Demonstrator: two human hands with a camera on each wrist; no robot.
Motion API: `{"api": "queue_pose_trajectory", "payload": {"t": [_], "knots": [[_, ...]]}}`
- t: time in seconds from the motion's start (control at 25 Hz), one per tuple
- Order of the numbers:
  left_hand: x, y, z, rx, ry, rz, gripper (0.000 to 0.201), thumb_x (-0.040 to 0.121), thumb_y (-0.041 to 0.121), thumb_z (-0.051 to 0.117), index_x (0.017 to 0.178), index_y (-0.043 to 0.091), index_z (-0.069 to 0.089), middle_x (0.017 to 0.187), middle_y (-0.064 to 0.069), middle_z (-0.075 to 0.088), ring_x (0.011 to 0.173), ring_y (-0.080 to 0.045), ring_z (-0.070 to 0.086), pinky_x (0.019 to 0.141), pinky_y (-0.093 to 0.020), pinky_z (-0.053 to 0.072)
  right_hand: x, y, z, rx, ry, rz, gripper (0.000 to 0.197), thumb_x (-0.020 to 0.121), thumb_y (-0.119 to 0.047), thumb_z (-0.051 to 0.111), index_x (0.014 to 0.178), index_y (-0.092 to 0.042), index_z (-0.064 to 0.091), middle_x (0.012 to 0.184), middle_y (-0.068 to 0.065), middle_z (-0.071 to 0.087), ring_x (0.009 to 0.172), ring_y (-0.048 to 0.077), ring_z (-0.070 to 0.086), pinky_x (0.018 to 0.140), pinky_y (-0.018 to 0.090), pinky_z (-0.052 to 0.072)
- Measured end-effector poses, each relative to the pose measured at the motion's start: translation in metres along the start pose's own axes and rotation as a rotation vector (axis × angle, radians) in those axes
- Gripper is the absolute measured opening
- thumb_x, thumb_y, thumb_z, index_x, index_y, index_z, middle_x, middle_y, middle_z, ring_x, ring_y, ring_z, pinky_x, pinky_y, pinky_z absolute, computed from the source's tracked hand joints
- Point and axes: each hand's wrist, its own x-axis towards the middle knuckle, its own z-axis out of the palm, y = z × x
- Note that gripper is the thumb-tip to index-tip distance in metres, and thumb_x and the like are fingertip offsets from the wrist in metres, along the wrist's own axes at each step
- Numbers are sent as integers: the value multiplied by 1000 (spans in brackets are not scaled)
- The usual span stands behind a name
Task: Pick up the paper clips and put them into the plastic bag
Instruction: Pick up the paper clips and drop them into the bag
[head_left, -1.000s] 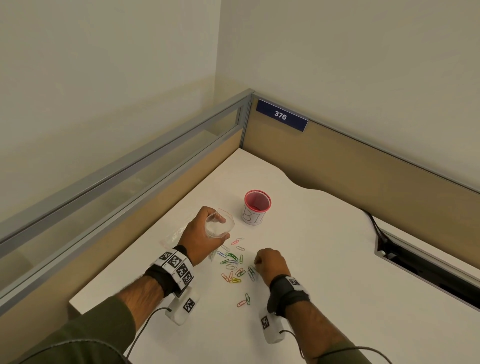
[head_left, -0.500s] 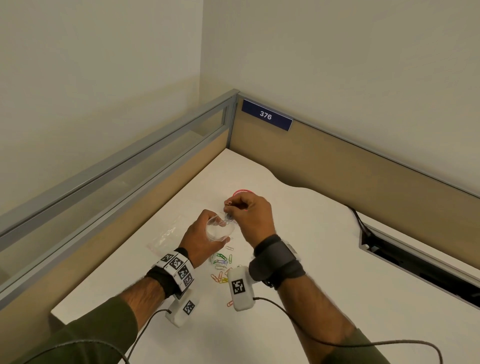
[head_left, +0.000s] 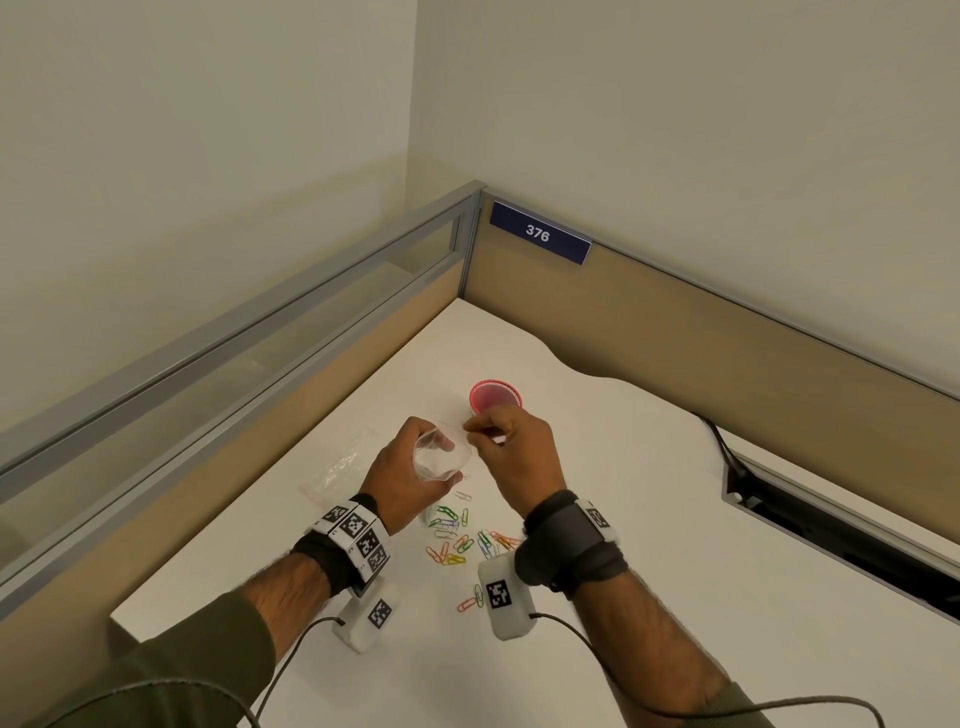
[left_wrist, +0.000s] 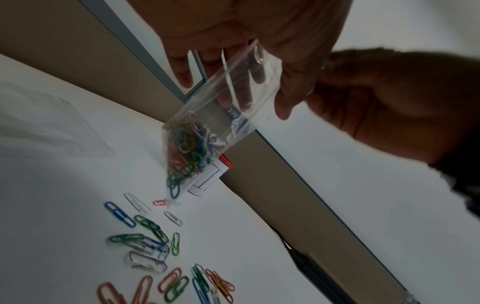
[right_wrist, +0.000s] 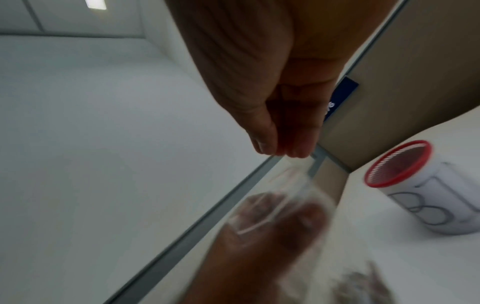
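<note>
My left hand (head_left: 451, 460) grips a small clear plastic bag (head_left: 431, 457) above the white desk, mouth up. In the left wrist view several coloured clips (left_wrist: 187, 150) fill the bottom of the bag (left_wrist: 233, 107). My right hand (head_left: 470, 428) is at the bag's mouth, thumb and fingertip pinched together (right_wrist: 283, 153) on the top edge of the bag (right_wrist: 301, 170). I cannot tell whether a clip is between them. Several loose paper clips (head_left: 457, 540) lie on the desk below both wrists, also seen scattered in the left wrist view (left_wrist: 145, 236).
A white cup with a red rim (head_left: 494, 396) stands just behind my right hand. A second clear bag (head_left: 337, 467) lies flat on the desk to the left. Partition walls close the desk's left and back sides; a cable slot (head_left: 831, 530) opens at right.
My right hand left the clips on the desk and rose to the bag's mouth, where it stays pinched. The left hand keeps holding the bag in about the same place.
</note>
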Motion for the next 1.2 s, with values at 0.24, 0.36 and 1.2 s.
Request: {"api": "queue_pose_trajectory", "payload": {"t": [0.24,0.36,1.2], "knots": [[-7,-8,-23,18,57,13,44,75,17,82,106,19,51,108,9,64,113,-11,59,97,-26,45,-74,84,33,-457,-558,98,34,91,-5,44,109,-20,69,115,2,63,109,21,58,99,31,45],[-10,-15,-31,23,71,-2,46,74,18,83,107,19,50,109,6,64,114,-15,59,100,-31,45,-110,91,60,-464,-779,110,31,90,-5,46,107,-15,69,117,5,63,110,23,57,101,33,44],[-5,-13,-44,29,93,6,44,75,18,82,107,19,51,110,5,63,115,-14,58,94,-23,43,-24,108,89,-403,-304,396,27,94,-17,51,118,-12,61,122,10,57,113,28,58,96,34,48]]}}
